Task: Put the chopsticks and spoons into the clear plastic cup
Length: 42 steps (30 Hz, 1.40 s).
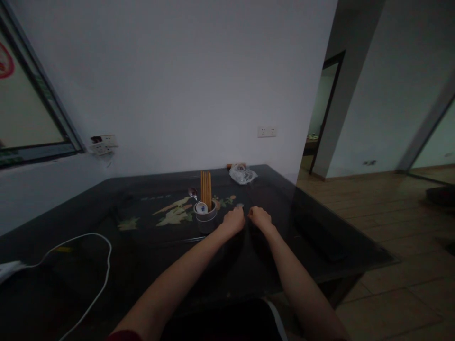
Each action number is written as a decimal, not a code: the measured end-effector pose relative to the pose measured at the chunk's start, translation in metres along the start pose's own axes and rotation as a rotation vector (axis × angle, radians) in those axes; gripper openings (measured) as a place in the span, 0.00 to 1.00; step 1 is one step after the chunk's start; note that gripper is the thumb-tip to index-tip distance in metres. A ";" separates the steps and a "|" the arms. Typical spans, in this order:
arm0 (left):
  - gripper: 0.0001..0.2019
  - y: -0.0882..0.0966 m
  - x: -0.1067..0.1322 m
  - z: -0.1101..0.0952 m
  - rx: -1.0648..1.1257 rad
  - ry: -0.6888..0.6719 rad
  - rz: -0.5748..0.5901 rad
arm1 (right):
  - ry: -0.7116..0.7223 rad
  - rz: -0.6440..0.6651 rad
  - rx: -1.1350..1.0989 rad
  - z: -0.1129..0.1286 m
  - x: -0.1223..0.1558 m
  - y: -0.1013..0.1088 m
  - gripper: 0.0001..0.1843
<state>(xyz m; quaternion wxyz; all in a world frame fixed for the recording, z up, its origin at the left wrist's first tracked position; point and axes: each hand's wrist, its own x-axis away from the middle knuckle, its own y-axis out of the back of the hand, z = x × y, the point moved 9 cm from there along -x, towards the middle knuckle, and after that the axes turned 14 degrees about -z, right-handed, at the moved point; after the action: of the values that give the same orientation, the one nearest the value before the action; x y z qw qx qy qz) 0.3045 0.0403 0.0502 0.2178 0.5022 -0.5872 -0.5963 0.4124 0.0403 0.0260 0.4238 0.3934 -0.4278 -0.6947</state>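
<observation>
My left hand [234, 219] is closed, held over the dark table just right of a utensil holder [206, 221]. A small pale patch shows at its fingertips; I cannot tell what it is. Close beside it, with a narrow gap between, my right hand [260, 219] is closed too, its fingers curled inward. What either hand holds, if anything, is hidden. In the holder stand several wooden chopsticks [206, 189], a metal spoon [192, 192] and a white spoon with a blue mark [201, 208].
The dark glossy table [149, 279] has a bird-and-flower picture [176, 213] on its top. A crumpled clear plastic bag [242, 174] lies at the back edge. On the left, a white cable [108, 265] curves from a white power strip [10, 270]. A wall socket [267, 131] is behind.
</observation>
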 end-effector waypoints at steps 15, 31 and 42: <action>0.15 -0.034 -0.024 0.027 -0.024 0.212 0.026 | 0.019 0.012 0.015 0.002 -0.001 -0.005 0.13; 0.07 -0.002 0.022 0.018 0.284 0.070 0.144 | 0.029 0.044 0.018 -0.009 -0.013 -0.017 0.16; 0.16 0.104 0.035 0.068 1.232 0.195 -0.241 | 0.024 0.028 0.034 -0.003 -0.004 -0.008 0.14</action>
<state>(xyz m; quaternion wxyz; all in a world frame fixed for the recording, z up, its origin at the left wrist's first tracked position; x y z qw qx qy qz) 0.1983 0.0206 0.1205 -0.1274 0.6502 -0.7392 -0.1209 0.4139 0.0452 0.0181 0.4318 0.4030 -0.4396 -0.6767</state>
